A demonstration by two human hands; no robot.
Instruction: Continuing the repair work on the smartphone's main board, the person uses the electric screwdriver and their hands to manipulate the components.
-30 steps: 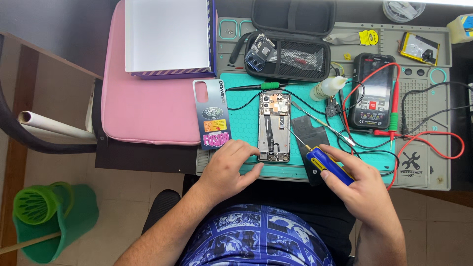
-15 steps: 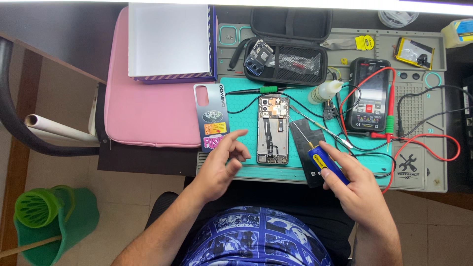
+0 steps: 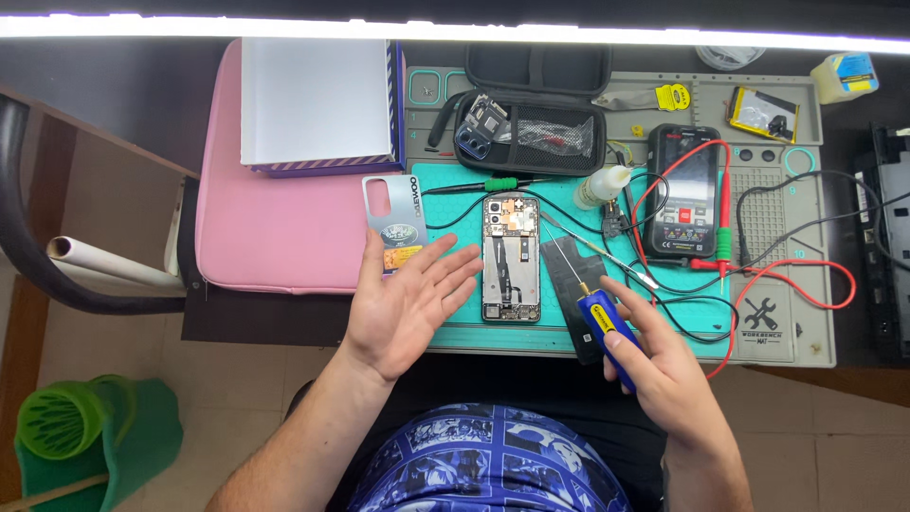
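right hand (image 3: 664, 365): nearest the camera, fingers wrapped around a blue-and-yellow precision screwdriver (image 3: 599, 320); thin shaft points up and left, tip hanging just right of the phone.
left hand (image 3: 406, 305): open, palm up, fingers spread, holds nothing; fingertips sit just left of the phone, apart from it as far as I can tell.
opened phone (image 3: 512, 258): back off, board and flex cable exposed, lying flat on the teal mat (image 3: 455, 334); long axis runs away from the person, straight between both hands.
key relation: phone is just ahead of and between the hands; left hand is nearer its edge, right hand carries the tool angled in from the lower right.
back cover (image 3: 393, 223): silver, rounded rectangle, lying left of the phone, partly under the left fingers; round blue sticker mid-panel, orange-yellow rectangular label below it.
dark panel (image 3: 561, 270): flat, grey-black, just right of the phone, under the screwdriver shaft.
multimeter (image 3: 684, 190): black, right of the phone; red leads loop over the mat.
small bottle (image 3: 604, 186): white, nozzle tip, between phone and multimeter.
tool case (image 3: 531, 123): black zip case, open, far side of the mat, parts in its mesh pocket.
pink pad (image 3: 275, 228): left on the table, white box with striped purple edge (image 3: 318, 104) on top.
far right corner: small yellow-and-black packet (image 3: 766, 109); pale bottle with blue label (image 3: 846, 76).
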